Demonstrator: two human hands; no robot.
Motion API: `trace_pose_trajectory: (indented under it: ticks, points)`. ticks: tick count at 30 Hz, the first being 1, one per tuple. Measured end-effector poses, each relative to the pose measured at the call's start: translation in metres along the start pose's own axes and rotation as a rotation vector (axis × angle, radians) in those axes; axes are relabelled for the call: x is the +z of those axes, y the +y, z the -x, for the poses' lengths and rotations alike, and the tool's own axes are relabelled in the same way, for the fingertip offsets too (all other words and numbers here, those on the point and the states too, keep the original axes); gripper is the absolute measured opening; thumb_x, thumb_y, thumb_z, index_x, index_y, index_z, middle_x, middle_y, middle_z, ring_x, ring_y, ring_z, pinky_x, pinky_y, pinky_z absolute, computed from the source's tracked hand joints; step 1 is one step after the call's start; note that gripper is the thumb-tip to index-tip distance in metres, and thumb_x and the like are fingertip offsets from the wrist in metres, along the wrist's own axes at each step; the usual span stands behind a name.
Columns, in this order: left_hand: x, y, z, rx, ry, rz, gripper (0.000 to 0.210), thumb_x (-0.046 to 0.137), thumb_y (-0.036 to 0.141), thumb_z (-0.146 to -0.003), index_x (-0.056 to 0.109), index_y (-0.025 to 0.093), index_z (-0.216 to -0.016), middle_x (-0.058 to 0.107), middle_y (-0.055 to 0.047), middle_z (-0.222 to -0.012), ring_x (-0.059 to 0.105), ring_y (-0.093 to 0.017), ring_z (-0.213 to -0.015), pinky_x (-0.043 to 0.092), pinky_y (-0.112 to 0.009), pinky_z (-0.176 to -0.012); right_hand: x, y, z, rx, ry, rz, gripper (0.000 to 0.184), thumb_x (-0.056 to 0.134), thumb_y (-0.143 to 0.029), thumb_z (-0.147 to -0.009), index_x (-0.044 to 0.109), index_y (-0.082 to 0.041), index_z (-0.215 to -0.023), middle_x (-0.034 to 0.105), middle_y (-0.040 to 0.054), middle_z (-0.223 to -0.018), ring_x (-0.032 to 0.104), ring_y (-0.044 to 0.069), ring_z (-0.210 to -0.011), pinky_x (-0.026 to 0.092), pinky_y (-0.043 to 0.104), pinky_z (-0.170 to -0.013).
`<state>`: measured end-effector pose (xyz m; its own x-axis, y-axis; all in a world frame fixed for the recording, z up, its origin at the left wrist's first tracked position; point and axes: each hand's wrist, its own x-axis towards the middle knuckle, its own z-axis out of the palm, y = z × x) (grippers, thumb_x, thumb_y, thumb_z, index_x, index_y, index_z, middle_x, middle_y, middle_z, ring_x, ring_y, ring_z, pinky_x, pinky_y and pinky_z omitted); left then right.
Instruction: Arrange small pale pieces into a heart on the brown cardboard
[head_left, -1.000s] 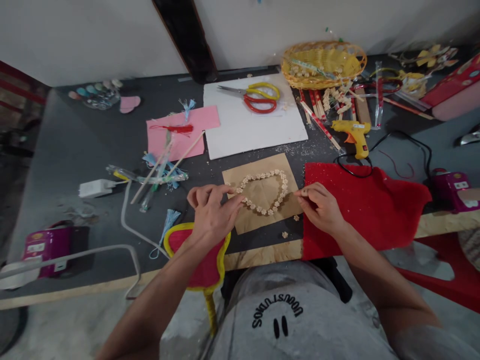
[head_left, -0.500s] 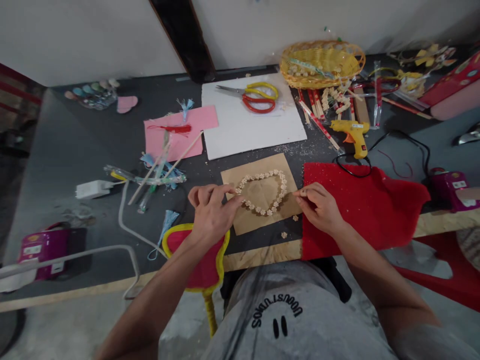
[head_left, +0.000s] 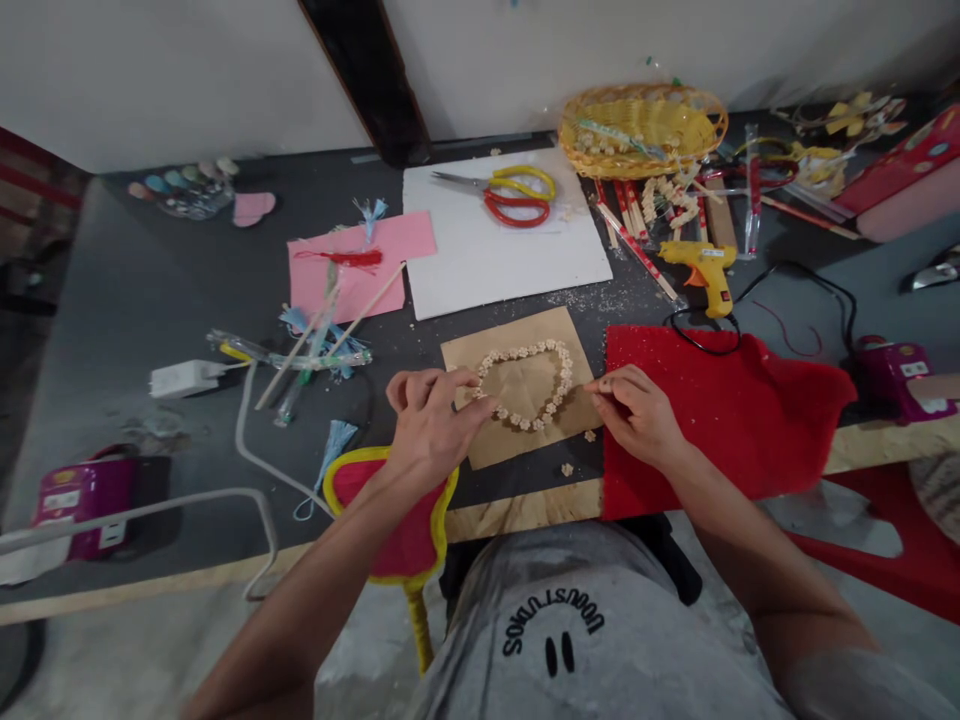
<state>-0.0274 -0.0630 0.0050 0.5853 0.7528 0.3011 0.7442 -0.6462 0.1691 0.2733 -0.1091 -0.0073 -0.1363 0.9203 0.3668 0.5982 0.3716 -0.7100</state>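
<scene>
A ring of small pale flower-shaped pieces point(head_left: 551, 408), roughly a heart outline, lies on a square of brown cardboard point(head_left: 517, 445). My left hand point(head_left: 435, 415) is at the ring's left end, its thumb and forefinger closed around the flowers there. At the cardboard's right edge, my right hand point(head_left: 634, 410) has its thumb and fingertips pinched together; whatever is between them is too small to make out. Two loose flower pieces lie just below, one of them a flower piece point(head_left: 568, 469) near the table's front edge.
Red felt point(head_left: 720, 420) lies under my right wrist. Beyond are a yellow glue gun point(head_left: 701, 268), scissors point(head_left: 517, 205) on a white board point(head_left: 510, 270), and a wicker basket point(head_left: 574, 150). A pink-and-yellow padded piece point(head_left: 397, 530) juts over the front edge below my left hand.
My left hand has shifted slightly right along the ring's left end. My right hand stays in nearly the same place, still pinched.
</scene>
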Motion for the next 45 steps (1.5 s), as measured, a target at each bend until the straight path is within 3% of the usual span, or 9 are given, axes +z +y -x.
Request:
trace_pose_trajectory:
  ticks: [4,9,20,27,31,37,45]
  points:
    - [0.001,0.000,0.000,0.006,0.037,0.013,0.015,0.066,0.023,-0.095,0.075,0.034,-0.092,0.064,-0.004,-0.117,0.044,-0.026,-0.110,0.027,-0.045,-0.096,0.000,0.000,0.000,-0.003,0.003,0.008,0.013,0.057,-0.020,-0.098,0.070,-0.024,-0.096,0.075,0.0066,-0.091,0.069,0.021,-0.087,0.060,0.038,-0.076]
    - [-0.003,-0.001,0.001,-0.033,-0.015,0.009,0.017,0.062,0.027,-0.098,0.076,0.033,-0.092,0.064,-0.005,-0.115,0.045,-0.026,-0.110,0.028,-0.045,-0.095,0.000,-0.001,0.000,-0.013,0.003,0.002,0.013,0.058,-0.019,-0.097,0.070,-0.024,-0.096,0.074,0.0064,-0.091,0.069,0.021,-0.086,0.060,0.038,-0.076]
    - [-0.003,0.004,0.002,0.024,-0.007,-0.008,0.019,0.057,0.033,-0.099,0.076,0.035,-0.096,0.064,0.000,-0.117,0.048,-0.025,-0.110,0.035,-0.047,-0.095,-0.001,-0.001,-0.001,-0.020,-0.007,0.015,0.013,0.057,-0.018,-0.097,0.068,-0.024,-0.093,0.074,0.0060,-0.090,0.069,0.020,-0.086,0.060,0.037,-0.075]
    - [0.002,0.003,0.000,0.007,-0.096,0.028,0.018,0.060,0.032,-0.098,0.077,0.034,-0.093,0.065,-0.004,-0.116,0.044,-0.026,-0.113,0.031,-0.048,-0.100,0.000,-0.001,-0.001,-0.047,0.007,0.002,0.013,0.059,-0.015,-0.096,0.068,-0.024,-0.096,0.074,0.0058,-0.091,0.068,0.020,-0.085,0.058,0.036,-0.075]
    - [0.003,0.003,-0.001,-0.016,-0.043,0.017,0.016,0.061,0.038,-0.099,0.076,0.033,-0.094,0.065,-0.003,-0.113,0.045,-0.025,-0.109,0.032,-0.045,-0.098,0.000,0.000,-0.001,-0.044,0.005,0.001,0.012,0.059,-0.016,-0.097,0.068,-0.023,-0.096,0.074,0.0057,-0.091,0.068,0.020,-0.086,0.058,0.036,-0.076]
    - [0.000,0.005,-0.003,0.079,0.043,-0.002,0.012,0.067,0.026,-0.095,0.076,0.034,-0.096,0.066,-0.003,-0.113,0.046,-0.025,-0.109,0.029,-0.044,-0.096,0.000,0.000,-0.001,-0.049,0.006,0.011,0.013,0.058,-0.016,-0.097,0.069,-0.023,-0.097,0.074,0.0056,-0.091,0.068,0.019,-0.086,0.058,0.035,-0.076]
    - [-0.001,0.014,-0.004,0.143,0.036,0.013,0.011,0.065,0.031,-0.096,0.075,0.033,-0.098,0.064,-0.004,-0.112,0.046,-0.026,-0.110,0.030,-0.043,-0.095,0.001,0.001,-0.001,-0.068,0.016,0.011,0.013,0.058,-0.017,-0.098,0.069,-0.024,-0.096,0.074,0.0054,-0.091,0.068,0.020,-0.086,0.059,0.036,-0.076]
